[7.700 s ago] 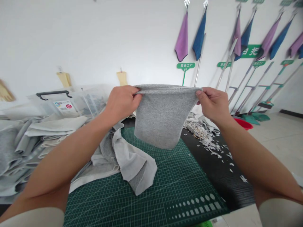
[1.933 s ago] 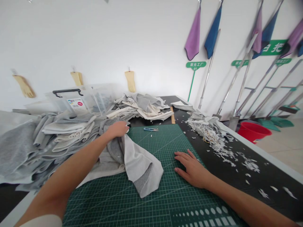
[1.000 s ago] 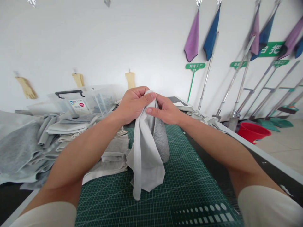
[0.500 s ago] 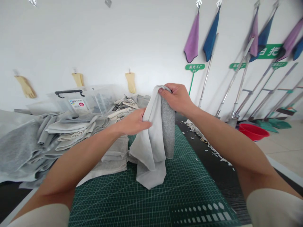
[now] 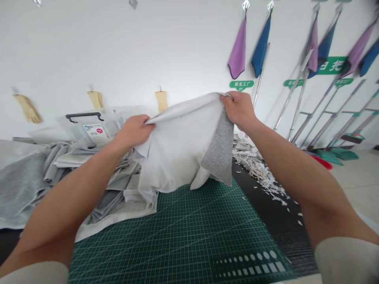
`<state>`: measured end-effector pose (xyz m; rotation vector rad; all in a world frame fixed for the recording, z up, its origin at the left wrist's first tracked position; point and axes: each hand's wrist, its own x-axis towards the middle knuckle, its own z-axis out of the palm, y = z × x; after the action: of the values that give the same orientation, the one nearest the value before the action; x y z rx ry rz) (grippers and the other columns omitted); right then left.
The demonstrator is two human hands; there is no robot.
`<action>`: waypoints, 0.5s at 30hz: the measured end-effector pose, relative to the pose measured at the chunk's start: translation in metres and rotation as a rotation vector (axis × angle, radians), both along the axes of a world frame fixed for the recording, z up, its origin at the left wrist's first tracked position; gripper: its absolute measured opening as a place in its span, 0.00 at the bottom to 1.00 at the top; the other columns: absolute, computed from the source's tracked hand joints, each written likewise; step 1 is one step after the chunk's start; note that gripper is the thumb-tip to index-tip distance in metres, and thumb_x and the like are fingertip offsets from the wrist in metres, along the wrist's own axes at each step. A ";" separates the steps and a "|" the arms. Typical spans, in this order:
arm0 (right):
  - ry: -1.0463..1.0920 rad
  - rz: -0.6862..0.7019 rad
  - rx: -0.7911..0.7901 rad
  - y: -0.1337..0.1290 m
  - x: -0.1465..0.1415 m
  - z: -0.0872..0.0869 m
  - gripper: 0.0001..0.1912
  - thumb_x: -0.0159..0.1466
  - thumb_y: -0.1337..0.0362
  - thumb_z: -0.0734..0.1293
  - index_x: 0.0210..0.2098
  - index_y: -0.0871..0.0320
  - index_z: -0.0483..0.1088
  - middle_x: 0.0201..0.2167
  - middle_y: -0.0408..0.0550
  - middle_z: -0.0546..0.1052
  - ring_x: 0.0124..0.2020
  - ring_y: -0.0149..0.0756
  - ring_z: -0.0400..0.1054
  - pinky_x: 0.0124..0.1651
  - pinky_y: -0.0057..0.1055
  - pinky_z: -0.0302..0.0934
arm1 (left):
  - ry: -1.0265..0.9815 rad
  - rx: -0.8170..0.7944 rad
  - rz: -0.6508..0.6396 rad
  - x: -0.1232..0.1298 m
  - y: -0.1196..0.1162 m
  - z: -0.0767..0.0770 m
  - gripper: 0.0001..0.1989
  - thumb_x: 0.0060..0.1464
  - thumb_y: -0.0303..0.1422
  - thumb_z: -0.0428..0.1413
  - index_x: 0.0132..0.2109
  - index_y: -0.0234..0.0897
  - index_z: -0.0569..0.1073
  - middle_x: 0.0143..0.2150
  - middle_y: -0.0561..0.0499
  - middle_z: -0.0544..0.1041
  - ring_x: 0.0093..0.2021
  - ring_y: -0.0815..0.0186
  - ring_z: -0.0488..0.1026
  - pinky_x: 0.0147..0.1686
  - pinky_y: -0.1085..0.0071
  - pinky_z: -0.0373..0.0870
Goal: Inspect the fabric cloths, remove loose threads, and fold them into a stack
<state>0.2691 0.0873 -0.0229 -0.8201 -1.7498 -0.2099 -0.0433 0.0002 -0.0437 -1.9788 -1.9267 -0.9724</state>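
Note:
A light grey cloth [image 5: 180, 146] with a darker grey face hangs stretched between my two hands, above the green cutting mat [image 5: 189, 236]. My left hand [image 5: 136, 130] is closed on its upper left edge. At the upper right corner my right hand [image 5: 239, 110] pinches the fabric, thumb on the near side. The darker side shows in a flap below my right hand. Folds of the cloth droop toward the mat, and its lower left part overlaps a pile of grey and white cloths [image 5: 118, 185].
Behind the pile stands a clear plastic box [image 5: 111, 128] with a dark handle. White scraps [image 5: 263, 177] litter the black table [image 5: 284, 225] at right. Yellow gloves [image 5: 161, 101], purple and blue cloths [image 5: 238, 51] hang on the wall. Dustpans [image 5: 345, 154] and a red basin [image 5: 322, 161] stand beyond.
My hands have moved apart, left hand to the left and up, right hand to the right and up. The bunched, hanging cloth is now spread out between them.

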 end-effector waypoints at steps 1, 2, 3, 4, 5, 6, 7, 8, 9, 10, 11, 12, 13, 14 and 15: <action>-0.025 -0.004 0.009 -0.002 0.001 0.000 0.21 0.65 0.55 0.54 0.25 0.61 0.65 0.21 0.44 0.64 0.26 0.32 0.61 0.32 0.31 0.57 | -0.018 0.121 0.051 -0.004 0.002 0.005 0.12 0.50 0.37 0.51 0.37 0.36 0.74 0.31 0.52 0.74 0.33 0.64 0.69 0.35 0.70 0.64; -0.061 -0.003 0.016 -0.005 0.001 0.000 0.19 0.65 0.56 0.54 0.26 0.61 0.67 0.22 0.45 0.67 0.27 0.33 0.62 0.33 0.32 0.58 | -0.035 0.233 0.081 -0.007 0.003 0.010 0.12 0.51 0.37 0.51 0.38 0.35 0.74 0.32 0.52 0.74 0.33 0.65 0.68 0.35 0.70 0.64; -0.106 0.000 0.021 -0.009 0.001 0.000 0.17 0.65 0.57 0.55 0.29 0.61 0.68 0.24 0.46 0.69 0.29 0.34 0.64 0.35 0.32 0.58 | -0.058 0.332 0.099 -0.009 0.004 0.014 0.13 0.52 0.37 0.50 0.39 0.34 0.74 0.33 0.51 0.74 0.34 0.65 0.68 0.35 0.70 0.63; -0.156 0.006 0.022 -0.013 0.001 -0.001 0.16 0.65 0.59 0.55 0.32 0.61 0.69 0.26 0.46 0.71 0.31 0.35 0.65 0.36 0.32 0.58 | -0.092 0.426 0.125 -0.011 0.005 0.018 0.13 0.52 0.36 0.50 0.40 0.33 0.73 0.33 0.51 0.73 0.33 0.67 0.67 0.34 0.71 0.62; -0.207 0.014 0.019 -0.017 0.000 -0.002 0.14 0.64 0.61 0.55 0.35 0.61 0.69 0.28 0.47 0.72 0.32 0.36 0.65 0.37 0.32 0.58 | -0.127 0.500 0.147 -0.012 0.006 0.021 0.13 0.52 0.35 0.50 0.40 0.31 0.73 0.33 0.51 0.73 0.33 0.68 0.66 0.33 0.72 0.62; -0.257 0.025 0.010 -0.021 0.000 -0.004 0.13 0.64 0.62 0.55 0.37 0.60 0.69 0.30 0.47 0.73 0.34 0.37 0.66 0.37 0.32 0.58 | -0.160 0.557 0.159 -0.013 0.006 0.024 0.13 0.53 0.34 0.49 0.40 0.30 0.73 0.33 0.50 0.73 0.33 0.69 0.66 0.33 0.73 0.61; -0.305 0.040 -0.004 -0.024 -0.001 -0.006 0.13 0.63 0.63 0.55 0.39 0.60 0.69 0.32 0.47 0.74 0.34 0.37 0.66 0.37 0.32 0.58 | -0.190 0.603 0.168 -0.013 0.005 0.027 0.13 0.53 0.33 0.49 0.40 0.29 0.73 0.34 0.50 0.73 0.33 0.70 0.65 0.33 0.74 0.61; -0.348 0.058 -0.021 -0.027 -0.001 -0.007 0.14 0.63 0.64 0.55 0.41 0.60 0.69 0.33 0.48 0.74 0.35 0.38 0.67 0.37 0.32 0.58 | -0.209 0.639 0.171 -0.013 0.005 0.029 0.13 0.53 0.32 0.48 0.40 0.28 0.72 0.34 0.50 0.73 0.33 0.70 0.65 0.32 0.74 0.61; -0.386 0.078 -0.040 -0.029 0.000 -0.009 0.14 0.63 0.65 0.55 0.42 0.61 0.69 0.34 0.48 0.75 0.35 0.38 0.67 0.37 0.31 0.58 | -0.219 0.665 0.172 -0.013 0.004 0.031 0.12 0.53 0.31 0.49 0.39 0.27 0.72 0.34 0.49 0.73 0.33 0.71 0.64 0.32 0.74 0.60; -0.419 0.098 -0.058 -0.030 0.000 -0.011 0.14 0.63 0.65 0.55 0.43 0.61 0.69 0.35 0.49 0.75 0.36 0.38 0.67 0.37 0.31 0.58 | -0.222 0.682 0.171 -0.013 0.003 0.032 0.12 0.52 0.30 0.49 0.39 0.27 0.72 0.34 0.50 0.73 0.33 0.71 0.64 0.32 0.75 0.60; -0.445 0.116 -0.074 -0.031 0.001 -0.012 0.15 0.62 0.66 0.55 0.43 0.61 0.69 0.36 0.49 0.75 0.36 0.38 0.67 0.37 0.31 0.58 | -0.222 0.694 0.173 -0.013 0.002 0.033 0.11 0.52 0.30 0.49 0.39 0.27 0.72 0.34 0.50 0.73 0.33 0.72 0.64 0.32 0.75 0.59; -0.465 0.128 -0.089 -0.031 0.003 -0.013 0.15 0.62 0.66 0.55 0.43 0.61 0.69 0.36 0.49 0.75 0.36 0.38 0.67 0.37 0.31 0.58 | -0.222 0.701 0.175 -0.014 0.002 0.034 0.11 0.52 0.29 0.49 0.39 0.27 0.72 0.33 0.50 0.72 0.33 0.72 0.64 0.31 0.75 0.59; -0.476 0.134 -0.103 -0.032 0.004 -0.014 0.15 0.61 0.67 0.56 0.43 0.61 0.69 0.36 0.49 0.75 0.36 0.38 0.67 0.37 0.31 0.58 | -0.224 0.707 0.177 -0.014 0.002 0.035 0.10 0.52 0.30 0.50 0.38 0.27 0.72 0.33 0.51 0.72 0.33 0.72 0.64 0.31 0.75 0.59; -0.481 0.136 -0.117 -0.032 0.005 -0.014 0.15 0.61 0.67 0.56 0.43 0.60 0.69 0.36 0.48 0.75 0.35 0.37 0.67 0.37 0.30 0.58 | -0.232 0.717 0.178 -0.015 0.002 0.035 0.10 0.52 0.30 0.50 0.38 0.27 0.72 0.32 0.51 0.72 0.32 0.72 0.64 0.31 0.75 0.59; -0.479 0.134 -0.133 -0.033 0.006 -0.015 0.15 0.60 0.68 0.56 0.43 0.60 0.69 0.35 0.48 0.75 0.34 0.37 0.67 0.36 0.30 0.57 | -0.244 0.728 0.177 -0.016 0.003 0.035 0.10 0.52 0.30 0.51 0.38 0.27 0.72 0.32 0.51 0.72 0.32 0.72 0.64 0.30 0.75 0.59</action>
<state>0.2747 0.0548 -0.0382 -0.7861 -2.2810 -0.2142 -0.0589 0.0034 -0.0082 -1.3004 -1.4893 -1.6229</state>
